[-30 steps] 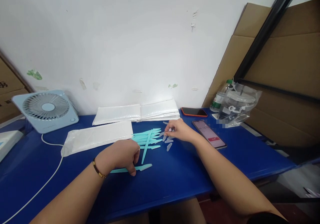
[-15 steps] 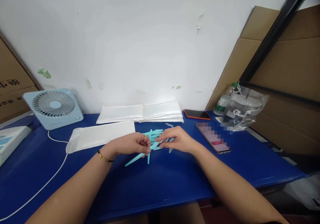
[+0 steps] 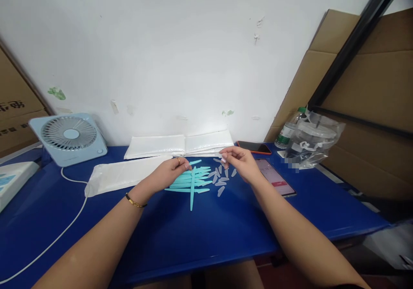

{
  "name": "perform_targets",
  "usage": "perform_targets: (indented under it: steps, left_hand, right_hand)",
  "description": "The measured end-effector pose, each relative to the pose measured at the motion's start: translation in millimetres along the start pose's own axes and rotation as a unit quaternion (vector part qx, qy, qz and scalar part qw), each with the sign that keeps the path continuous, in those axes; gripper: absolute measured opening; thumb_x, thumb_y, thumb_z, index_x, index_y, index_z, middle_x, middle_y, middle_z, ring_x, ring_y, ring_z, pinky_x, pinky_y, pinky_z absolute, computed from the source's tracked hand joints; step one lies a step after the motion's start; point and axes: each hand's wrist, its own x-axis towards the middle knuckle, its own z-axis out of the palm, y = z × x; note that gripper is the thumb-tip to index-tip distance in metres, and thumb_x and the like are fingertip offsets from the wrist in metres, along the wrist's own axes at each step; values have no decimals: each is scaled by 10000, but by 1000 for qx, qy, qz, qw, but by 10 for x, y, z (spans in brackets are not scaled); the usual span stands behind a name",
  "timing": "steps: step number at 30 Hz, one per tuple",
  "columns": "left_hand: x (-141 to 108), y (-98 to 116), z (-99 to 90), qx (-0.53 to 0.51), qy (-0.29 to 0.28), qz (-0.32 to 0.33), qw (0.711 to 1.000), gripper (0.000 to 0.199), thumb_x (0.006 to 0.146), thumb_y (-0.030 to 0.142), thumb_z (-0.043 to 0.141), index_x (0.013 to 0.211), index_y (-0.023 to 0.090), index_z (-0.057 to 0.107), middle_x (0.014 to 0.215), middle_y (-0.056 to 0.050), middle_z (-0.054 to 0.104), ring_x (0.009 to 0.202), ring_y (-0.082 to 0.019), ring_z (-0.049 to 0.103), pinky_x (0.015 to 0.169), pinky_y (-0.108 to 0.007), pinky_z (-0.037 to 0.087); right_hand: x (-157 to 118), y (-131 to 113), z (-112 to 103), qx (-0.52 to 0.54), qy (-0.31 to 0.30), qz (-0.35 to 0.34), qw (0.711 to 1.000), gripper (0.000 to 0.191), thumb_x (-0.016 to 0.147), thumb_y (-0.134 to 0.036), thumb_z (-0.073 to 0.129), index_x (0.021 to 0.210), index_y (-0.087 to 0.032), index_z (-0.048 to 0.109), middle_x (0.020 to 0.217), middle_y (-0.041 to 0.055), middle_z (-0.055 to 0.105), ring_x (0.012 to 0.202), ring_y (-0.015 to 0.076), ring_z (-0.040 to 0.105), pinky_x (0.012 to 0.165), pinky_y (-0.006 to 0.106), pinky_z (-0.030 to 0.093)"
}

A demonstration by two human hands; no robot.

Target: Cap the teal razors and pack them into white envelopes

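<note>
While the left hand [image 3: 172,171] sits right at the far-left edge of a loose pile of slim turquoise plastic blade-shaped sticks [image 3: 183,181], its thumb and fingertips are bunched together; one stick's tip pokes out just beyond them, but can't tell if they're clamped on it. Right of the pile there's a scatter of small translucent plastic slips [image 3: 221,181]. The right hand [image 3: 241,162] is over that side, fingers curled close, any grip unclear.
</note>
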Motion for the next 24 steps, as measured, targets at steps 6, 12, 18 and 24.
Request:
perform_targets:
  steps: [6,12,18,24]
  left_hand:
    - [46,10,108,100,70,-4,993,367,837,497,405,834,203,625,797,-15,644,751,-183,557,678,-281,405]
    - [47,28,140,113,70,-1,991,383,846,495,390,843,199,632,746,-8,637,696,-171,550,641,-273,394]
    - [47,27,138,104,76,-1,992,382,853,496,387,840,198,627,727,0,624,680,-163,541,622,-268,379]
    - [43,52,165,104,59,-8,993,363,852,481,398,829,195,620,698,3,612,640,-148,526,571,-259,364]
  right_hand:
    - [-47,48,235,70,-39,39,996,293,738,-435,666,798,-180,534,649,-7,647,501,125,609,529,262,500]
    - [-78,48,351,87,-70,41,993,280,751,-417,660,784,-179,516,644,-18,643,516,121,623,564,268,508]
    - [-74,64,337,93,-50,21,994,268,768,-419,644,794,-184,517,661,-17,647,519,124,625,570,278,514]
    - [-101,45,415,90,-76,40,992,281,752,-427,657,799,-181,528,639,-18,643,523,123,625,566,273,511]
